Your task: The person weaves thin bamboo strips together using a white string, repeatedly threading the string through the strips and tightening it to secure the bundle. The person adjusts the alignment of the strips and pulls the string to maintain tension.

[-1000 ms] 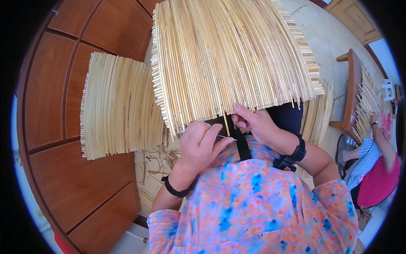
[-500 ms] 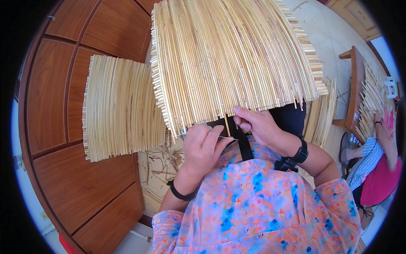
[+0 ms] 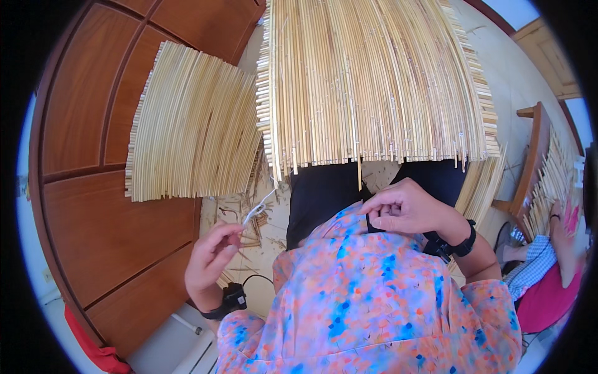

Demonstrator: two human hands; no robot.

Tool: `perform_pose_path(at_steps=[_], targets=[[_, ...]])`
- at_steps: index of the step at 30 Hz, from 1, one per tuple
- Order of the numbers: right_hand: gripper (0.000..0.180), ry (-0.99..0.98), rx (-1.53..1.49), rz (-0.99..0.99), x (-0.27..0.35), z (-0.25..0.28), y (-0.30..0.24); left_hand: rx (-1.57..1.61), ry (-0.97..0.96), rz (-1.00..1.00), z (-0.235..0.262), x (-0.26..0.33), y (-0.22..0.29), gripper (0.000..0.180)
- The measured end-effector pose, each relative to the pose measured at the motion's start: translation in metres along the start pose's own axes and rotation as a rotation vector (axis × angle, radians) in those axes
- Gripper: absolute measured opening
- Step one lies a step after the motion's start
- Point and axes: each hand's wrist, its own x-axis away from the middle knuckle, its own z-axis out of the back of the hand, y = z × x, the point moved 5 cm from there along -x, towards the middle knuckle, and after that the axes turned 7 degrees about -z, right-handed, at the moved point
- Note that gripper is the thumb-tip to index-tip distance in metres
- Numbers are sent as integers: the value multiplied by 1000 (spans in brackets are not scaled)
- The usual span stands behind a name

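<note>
A large mat of pale reed stalks (image 3: 374, 81) lies over my knees, its stalks side by side with a few ends sticking out along the near edge. From its near left corner a white string (image 3: 258, 209) runs down, slightly looped, to my left hand (image 3: 215, 255). That hand is closed on the string in a pinch, left of my body. My right hand (image 3: 411, 209) is over my lap, apart from the mat, with its fingers curled. Whatever may be inside those fingers is hidden. One longer stalk end (image 3: 359, 174) juts out between the hands.
Another reed mat (image 3: 193, 124) leans by the brown wooden panels (image 3: 131, 249) at left. Reed scraps (image 3: 255, 234) litter the floor. Loose stalks (image 3: 479, 187) lie right of my leg. Farther right, a person (image 3: 554, 268) sits by a wooden bench (image 3: 529, 162) bearing reeds.
My left hand has drawn away from the mat edge, down and left, stretching the string out. My right hand has left the edge and come back toward my lap. The view has shifted.
</note>
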Motion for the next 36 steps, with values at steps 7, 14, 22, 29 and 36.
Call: perform_pose_path(at_steps=[7, 14, 22, 29, 36], targets=[[28, 799, 834, 593, 21, 11, -43, 38, 463, 324, 72, 62, -84, 9], [39, 903, 1111, 635, 15, 6, -49, -962, 758, 369, 136, 115, -154, 9], [39, 912, 1312, 586, -14, 9, -34, -346, 345, -42, -6, -5, -69, 15], [38, 970, 1381, 655, -18, 11, -32, -64, 52, -192, -89, -81, -33, 11], [38, 1060, 1337, 751, 2, 26, -86, -143, -81, -489, -115, -111, 17, 11]])
